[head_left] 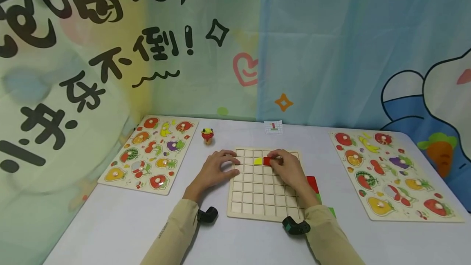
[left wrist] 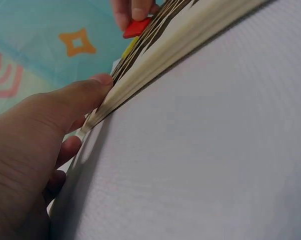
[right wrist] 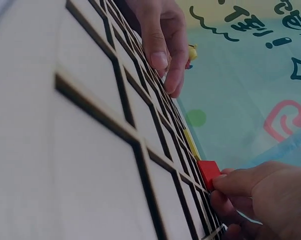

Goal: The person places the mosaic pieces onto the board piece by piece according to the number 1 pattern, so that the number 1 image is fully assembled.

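A light wooden grid board (head_left: pixel 254 195) lies on the table in the head view. My right hand (head_left: pixel 288 170) pinches a small red square tile (head_left: pixel 267 161) between thumb and fingers near the board's far rows. In the right wrist view the red tile (right wrist: pixel 209 172) stands slightly tilted at the grid. Just left of it, a yellow tile (head_left: pixel 258 161) sits in a cell. My left hand (head_left: pixel 215 170) rests with thumb and fingertips against the board's left edge; its thumb (left wrist: pixel 93 92) touches that edge in the left wrist view.
Fruit puzzle boards flank the grid, one at left (head_left: pixel 147 156) and one at right (head_left: pixel 393 175). A small toy figure (head_left: pixel 207 135) and a patterned card (head_left: pixel 273 127) are at the back. Red (head_left: pixel 312 184) and green (head_left: pixel 333 212) pieces lie partly behind my right forearm.
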`<state>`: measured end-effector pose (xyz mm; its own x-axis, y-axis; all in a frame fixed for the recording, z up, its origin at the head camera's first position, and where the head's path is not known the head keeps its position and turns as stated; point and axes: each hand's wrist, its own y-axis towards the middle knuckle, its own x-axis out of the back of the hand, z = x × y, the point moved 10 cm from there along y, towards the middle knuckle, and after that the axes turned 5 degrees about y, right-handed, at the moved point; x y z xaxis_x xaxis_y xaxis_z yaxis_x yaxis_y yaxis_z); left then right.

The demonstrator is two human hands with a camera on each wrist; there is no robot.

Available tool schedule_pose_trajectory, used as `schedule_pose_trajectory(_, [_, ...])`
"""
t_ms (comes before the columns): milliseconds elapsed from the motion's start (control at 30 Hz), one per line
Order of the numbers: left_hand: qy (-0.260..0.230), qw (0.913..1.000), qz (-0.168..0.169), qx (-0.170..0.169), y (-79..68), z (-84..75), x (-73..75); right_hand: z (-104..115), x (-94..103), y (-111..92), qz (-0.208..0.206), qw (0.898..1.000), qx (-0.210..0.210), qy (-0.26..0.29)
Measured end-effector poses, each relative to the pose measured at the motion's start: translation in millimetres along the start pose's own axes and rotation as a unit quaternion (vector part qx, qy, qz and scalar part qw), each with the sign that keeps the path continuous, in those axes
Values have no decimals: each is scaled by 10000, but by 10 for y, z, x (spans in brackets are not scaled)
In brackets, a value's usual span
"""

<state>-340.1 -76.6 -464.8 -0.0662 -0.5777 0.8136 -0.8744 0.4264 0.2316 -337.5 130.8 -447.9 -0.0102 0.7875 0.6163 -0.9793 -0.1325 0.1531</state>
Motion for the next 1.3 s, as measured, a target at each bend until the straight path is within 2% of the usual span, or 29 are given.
schedule_pose_trajectory(267, [-8,10000,-63,-71,-4,-24,23,28,-9,-21,-62,9995,108,-295])
schedule_pose_trajectory(533, [-89,10000,37,7,-3,-28,14,55,-12,-47,-74,9987,270,-423])
schedule_pose_trajectory(667, [-98,9999,32,-2,-7,-40,19,58,-23,-59,149,9984,362,-401])
schedule_pose_trajectory(833, [-79,10000,-15,1,-14,-35,32,83,10,-86,711,9960,542,-60])
schedule_pose_trajectory(1033, [-73,10000,-22,-30,-25,-38,31,-49,205,-119,1133,9927,395,154])
schedule_pose_trajectory(1300, [-79,9999,-92,-76,-13,-62,55,-341,618,-150,1145,9933,166,-67])
